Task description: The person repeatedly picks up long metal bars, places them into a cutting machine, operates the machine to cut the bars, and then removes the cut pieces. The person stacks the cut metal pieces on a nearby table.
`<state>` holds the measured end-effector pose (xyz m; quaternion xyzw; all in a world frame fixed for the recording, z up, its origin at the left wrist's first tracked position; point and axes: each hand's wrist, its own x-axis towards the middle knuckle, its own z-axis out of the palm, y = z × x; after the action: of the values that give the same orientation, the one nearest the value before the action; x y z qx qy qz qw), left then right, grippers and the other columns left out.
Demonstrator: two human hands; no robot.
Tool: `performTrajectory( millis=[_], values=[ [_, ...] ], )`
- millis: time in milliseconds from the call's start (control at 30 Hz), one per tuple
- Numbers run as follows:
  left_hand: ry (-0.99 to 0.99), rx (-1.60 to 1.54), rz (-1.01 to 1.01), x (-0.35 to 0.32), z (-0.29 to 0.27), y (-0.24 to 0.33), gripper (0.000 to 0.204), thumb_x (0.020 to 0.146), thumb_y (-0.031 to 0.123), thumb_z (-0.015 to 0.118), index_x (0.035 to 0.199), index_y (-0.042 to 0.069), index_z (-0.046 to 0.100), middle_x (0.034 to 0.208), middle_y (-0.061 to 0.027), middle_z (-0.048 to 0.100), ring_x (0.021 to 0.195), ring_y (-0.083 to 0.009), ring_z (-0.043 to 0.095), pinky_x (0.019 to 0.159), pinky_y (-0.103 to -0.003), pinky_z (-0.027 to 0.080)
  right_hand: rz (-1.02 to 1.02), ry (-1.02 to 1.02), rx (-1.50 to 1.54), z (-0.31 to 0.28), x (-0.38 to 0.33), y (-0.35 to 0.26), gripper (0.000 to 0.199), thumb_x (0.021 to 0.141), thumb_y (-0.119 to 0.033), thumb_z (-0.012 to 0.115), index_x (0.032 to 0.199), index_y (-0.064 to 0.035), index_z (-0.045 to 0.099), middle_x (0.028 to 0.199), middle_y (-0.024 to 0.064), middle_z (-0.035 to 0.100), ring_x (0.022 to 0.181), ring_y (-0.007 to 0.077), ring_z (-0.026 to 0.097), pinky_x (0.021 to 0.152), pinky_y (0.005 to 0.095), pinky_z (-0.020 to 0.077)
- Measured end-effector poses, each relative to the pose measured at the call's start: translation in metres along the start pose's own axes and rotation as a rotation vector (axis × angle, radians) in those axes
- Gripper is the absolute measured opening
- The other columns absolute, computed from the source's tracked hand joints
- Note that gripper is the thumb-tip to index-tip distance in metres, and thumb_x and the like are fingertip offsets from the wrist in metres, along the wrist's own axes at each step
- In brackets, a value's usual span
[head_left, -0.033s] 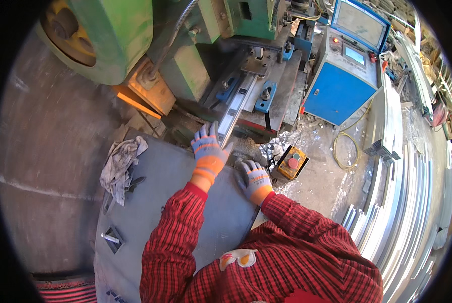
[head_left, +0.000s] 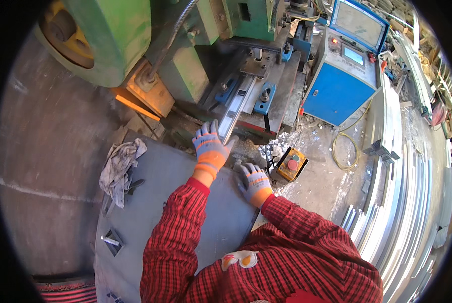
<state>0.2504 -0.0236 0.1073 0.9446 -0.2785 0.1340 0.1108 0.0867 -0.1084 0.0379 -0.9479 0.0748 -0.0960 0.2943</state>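
My left hand [head_left: 209, 151], in a grey and orange glove, is at the near end of a long silvery metal profile [head_left: 229, 117]. The profile lies between its thumb and fingers; the palm side is hidden. From there the strip runs away from me into the die [head_left: 255, 65] of a green press [head_left: 185, 76]. Gloved alike, my right hand [head_left: 255, 183] rests with fingers apart on the edge of a grey metal table [head_left: 185, 212]. Just right of it stands a yellow button box [head_left: 292, 164] with a red and a green button.
Blue clamps [head_left: 264, 98] flank the profile on the press bed. A crumpled rag [head_left: 122, 169] and a small dark square piece [head_left: 113, 241] lie on the table. Right of the press are a blue control cabinet [head_left: 337, 91], scrap chips, a yellow hose [head_left: 347, 151] and stacked profiles [head_left: 407, 202].
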Motion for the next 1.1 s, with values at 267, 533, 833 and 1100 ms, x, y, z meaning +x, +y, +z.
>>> performTrajectory(
  millis=[267, 533, 833, 1100],
  values=[
    [-0.244, -0.132, -0.081, 0.036, 0.06, 0.003, 0.078, 0.076, 0.051, 0.079, 0.13, 0.001, 0.053, 0.127, -0.0224, 0.058, 0.119, -0.0392, 0.055, 0.103, -0.046, 0.044, 0.054, -0.072, -0.039, -0.008, 0.001, 0.004, 0.049, 0.092, -0.034, 0.058, 0.131, -0.0051, 0.053, 0.127, 0.0185, 0.056, 0.115, 0.0361, 0.054, 0.098, 0.0456, 0.0445],
    [-0.178, -0.288, -0.042, 0.013, 0.053, -0.006, 0.074, 0.077, 0.046, 0.08, 0.126, -0.002, 0.055, 0.125, -0.0243, 0.058, 0.116, -0.0415, 0.054, 0.102, -0.047, 0.043, 0.037, -0.116, -0.022, -0.009, 0.0, 0.02, 0.057, 0.088, -0.033, 0.062, 0.135, -0.0044, 0.05, 0.129, 0.0188, 0.055, 0.119, 0.0369, 0.053, 0.103, 0.0467, 0.0424],
    [-0.096, -0.217, 0.001, -0.009, 0.057, -0.025, 0.074, 0.076, 0.044, 0.08, 0.125, -0.004, 0.054, 0.12, -0.0239, 0.058, 0.112, -0.0415, 0.054, 0.099, -0.048, 0.044, 0.016, -0.119, -0.039, -0.008, -0.005, 0.01, 0.057, 0.086, -0.032, 0.063, 0.136, -0.0051, 0.051, 0.126, 0.0183, 0.056, 0.118, 0.0363, 0.053, 0.101, 0.0449, 0.0433],
    [-0.158, -0.168, -0.069, -0.008, 0.051, -0.026, 0.088, 0.073, 0.06, 0.078, 0.13, -0.004, 0.055, 0.131, -0.0252, 0.055, 0.122, -0.0421, 0.052, 0.104, -0.047, 0.044, -0.022, -0.042, 0.12, -0.008, -0.012, 0.022, 0.047, 0.092, -0.032, 0.061, 0.131, -0.006, 0.055, 0.127, 0.0186, 0.056, 0.119, 0.0377, 0.053, 0.102, 0.047, 0.0431]
  ],
)
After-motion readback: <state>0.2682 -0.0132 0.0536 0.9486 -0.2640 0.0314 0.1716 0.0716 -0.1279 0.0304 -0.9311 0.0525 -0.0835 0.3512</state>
